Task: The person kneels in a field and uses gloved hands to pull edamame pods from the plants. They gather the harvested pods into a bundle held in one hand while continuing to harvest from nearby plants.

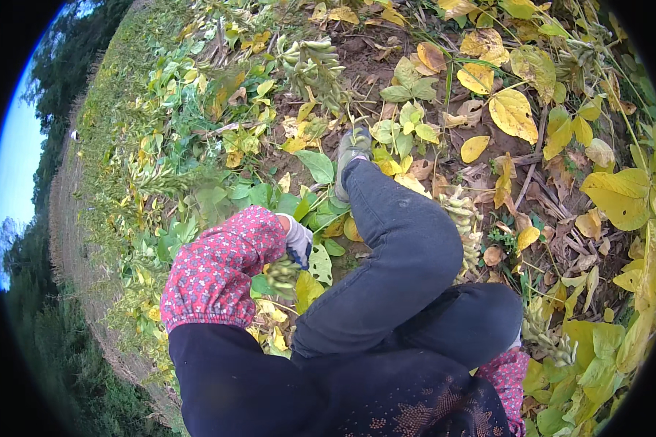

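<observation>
My left hand [299, 240], in a white glove with dark blue on the fingers, is low beside my bent leg [399, 235]. Its fingers curl around part of a soybean plant; a slightly blurred cluster of green pods [282, 276] hangs just beside them. The grip on the stem itself is hidden. A leaf full of holes [321, 264] lies close to the fingertips. Of my right hand [516, 342] only a sliver of pale glove shows behind my other knee, above a pink flowered sleeve [505, 377]. Whatever it touches is hidden.
A pod-laden soybean plant [311, 68] leans ahead of my shoe [352, 147]. Pale pods [462, 224] lie beside my knee, more pods [549, 336] near the right sleeve. Yellow leaves [514, 114] and dry stalks cover the soil. Standing plants [158, 125] extend left towards trees.
</observation>
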{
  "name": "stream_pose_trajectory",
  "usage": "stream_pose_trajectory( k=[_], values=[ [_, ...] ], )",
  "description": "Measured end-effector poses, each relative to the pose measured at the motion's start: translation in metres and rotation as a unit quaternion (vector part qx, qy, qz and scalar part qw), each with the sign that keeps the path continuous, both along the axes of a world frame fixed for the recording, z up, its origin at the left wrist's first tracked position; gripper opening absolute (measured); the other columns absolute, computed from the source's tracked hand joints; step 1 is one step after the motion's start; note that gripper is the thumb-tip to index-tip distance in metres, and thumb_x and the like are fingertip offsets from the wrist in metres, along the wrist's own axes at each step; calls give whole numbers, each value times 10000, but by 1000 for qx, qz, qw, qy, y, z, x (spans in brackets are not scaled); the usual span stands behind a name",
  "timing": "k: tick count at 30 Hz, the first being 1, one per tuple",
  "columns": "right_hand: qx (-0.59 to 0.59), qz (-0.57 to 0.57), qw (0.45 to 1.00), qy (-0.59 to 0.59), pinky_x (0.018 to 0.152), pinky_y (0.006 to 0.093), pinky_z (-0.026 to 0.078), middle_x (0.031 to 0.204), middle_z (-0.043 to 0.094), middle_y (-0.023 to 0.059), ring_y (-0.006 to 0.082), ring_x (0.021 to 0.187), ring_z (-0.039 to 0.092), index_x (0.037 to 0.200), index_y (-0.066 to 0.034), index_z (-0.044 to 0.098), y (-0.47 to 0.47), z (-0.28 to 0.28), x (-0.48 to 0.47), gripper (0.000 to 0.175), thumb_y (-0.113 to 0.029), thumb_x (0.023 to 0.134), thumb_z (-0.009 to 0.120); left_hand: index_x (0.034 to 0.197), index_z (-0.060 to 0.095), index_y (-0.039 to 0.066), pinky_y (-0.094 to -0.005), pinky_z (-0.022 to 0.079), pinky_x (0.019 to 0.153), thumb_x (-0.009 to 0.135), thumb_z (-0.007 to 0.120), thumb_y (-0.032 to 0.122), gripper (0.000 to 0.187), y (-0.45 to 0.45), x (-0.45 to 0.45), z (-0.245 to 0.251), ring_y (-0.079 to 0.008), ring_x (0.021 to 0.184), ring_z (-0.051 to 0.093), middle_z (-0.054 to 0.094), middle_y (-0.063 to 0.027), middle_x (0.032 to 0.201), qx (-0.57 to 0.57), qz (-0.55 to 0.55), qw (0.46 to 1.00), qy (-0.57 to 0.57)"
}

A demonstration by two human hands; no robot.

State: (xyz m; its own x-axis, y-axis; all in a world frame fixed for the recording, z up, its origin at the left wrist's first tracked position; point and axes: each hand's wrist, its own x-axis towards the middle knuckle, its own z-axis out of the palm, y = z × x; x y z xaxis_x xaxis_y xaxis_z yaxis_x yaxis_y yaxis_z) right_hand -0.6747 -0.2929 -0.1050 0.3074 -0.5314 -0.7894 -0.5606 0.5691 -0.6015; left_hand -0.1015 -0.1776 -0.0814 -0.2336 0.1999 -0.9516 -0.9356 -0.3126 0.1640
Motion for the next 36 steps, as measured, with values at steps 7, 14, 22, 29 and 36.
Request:
stream_pose_trajectory(
  k=[7, 14, 22, 29, 36],
  values=[
    [133, 114, 976, -126, 806, 263, 483, 1024, 681, 43, 120, 880, 617, 1194, 7, 596, -20, 22, 67, 310, -119, 911, 605, 965, 717, 120, -434, 510, 770, 744, 666, 477, 423, 46, 67, 129, -327, 891, 659, 700, -141, 938, -54, -150, 974, -163],
    [364, 237, 813, -389, 1046, 312, 388, 1366, 515, 93, 155, 1200, 508, 1436, -12, 381, -71, -3, 141, 579, -152, 928, 623, 924, 724, 53, -422, 543, 743, 820, 586, 375, 365, -1, 40, 57, -286, 818, 690, 707, -155, 835, -113, -14, 967, -226],
    [80, 203, 923, -316, 920, 319, 472, 1213, 606, 78, 186, 1020, 583, 1392, -86, 455, -45, -29, 205, 552, -300, 915, 631, 979, 724, 70, -424, 512, 757, 804, 620, 310, 315, -71, 111, -5, -343, 871, 667, 696, -182, 920, -250, 70, 963, -69],
    [-282, 158, 942, -90, 1008, 402, 442, 1565, 130, 214, 390, 1416, 241, 1512, -81, 210, -81, 11, 177, 838, -94, 801, 655, 1246, 582, 49, -356, 488, 901, 846, 641, 195, 430, -259, 23, -11, -312, 1000, 626, 656, -146, 1113, -520, 226, 818, 103],
    [-160, 109, 824, 532, 1136, 504, 216, 1564, 157, 195, 437, 1400, 214, 1515, -138, 221, -19, 30, 106, 934, -55, 719, 703, 1431, 374, 98, -556, 215, 1112, 754, 703, 378, 804, -309, 84, -49, -387, 1329, 352, 436, -166, 1403, -550, -353, 742, -148]
  ],
)
